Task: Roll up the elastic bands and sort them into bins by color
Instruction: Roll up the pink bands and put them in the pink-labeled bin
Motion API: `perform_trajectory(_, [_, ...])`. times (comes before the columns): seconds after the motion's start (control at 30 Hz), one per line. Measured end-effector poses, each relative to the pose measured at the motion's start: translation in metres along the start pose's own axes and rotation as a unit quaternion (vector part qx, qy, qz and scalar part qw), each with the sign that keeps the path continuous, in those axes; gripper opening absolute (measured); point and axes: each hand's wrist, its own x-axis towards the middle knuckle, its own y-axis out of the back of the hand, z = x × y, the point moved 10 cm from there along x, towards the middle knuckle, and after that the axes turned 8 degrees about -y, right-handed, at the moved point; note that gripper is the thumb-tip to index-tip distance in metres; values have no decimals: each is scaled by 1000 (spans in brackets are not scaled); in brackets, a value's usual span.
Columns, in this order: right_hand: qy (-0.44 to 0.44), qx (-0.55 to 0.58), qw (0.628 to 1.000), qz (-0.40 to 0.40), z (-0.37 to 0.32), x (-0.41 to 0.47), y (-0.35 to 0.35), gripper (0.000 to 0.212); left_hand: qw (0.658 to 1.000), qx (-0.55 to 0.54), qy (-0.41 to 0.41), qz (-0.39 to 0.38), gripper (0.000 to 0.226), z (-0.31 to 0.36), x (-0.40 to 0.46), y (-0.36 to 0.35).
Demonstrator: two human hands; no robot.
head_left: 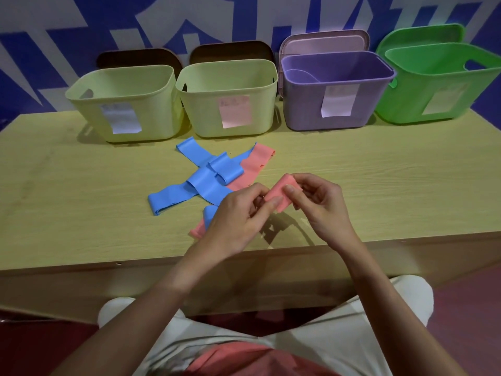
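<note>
Fingers of both hands, left (238, 213) and right (317, 204), pinched a pink band (282, 195) above the table (81, 199) at five o'clock of the pile; any slackened grip would probably let the springy roll uncoil.

wooden table (81, 191), blue-white wall (40, 50) — perhaps painted

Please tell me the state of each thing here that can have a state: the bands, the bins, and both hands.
Pink band: lifted off the table, pinched by both hands, being rolled.
Blue bands: unrolled, lying crossed on the table.
Second pink band: flat, partly under the blue bands.
Two yellow bins: open, contents not visible.
Purple bin: open, lid standing behind it.
Green bin: open.
Left hand: grip on pink band.
Right hand: grip on pink band.
</note>
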Motion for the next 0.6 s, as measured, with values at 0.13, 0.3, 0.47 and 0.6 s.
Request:
perform_trajectory(0.13, [2,-17,1000,-6,-3,2,4,16,1000,13,-3,-25,25,-2,2,-4])
perform_trajectory(0.3, [2,-49,998,-28,-9,7,10,22,999,-19,10,-41,28,-3,2,-6])
perform_trajectory(0.47, [41,-121,989,-80,-24,14,5,37,986,-126,71,-78,31,-13,3,-14])
perform_trajectory(0.6, [44,-131,982,-126,-32,20,-3,30,933,-311,164,-80,34,-22,2,-22])
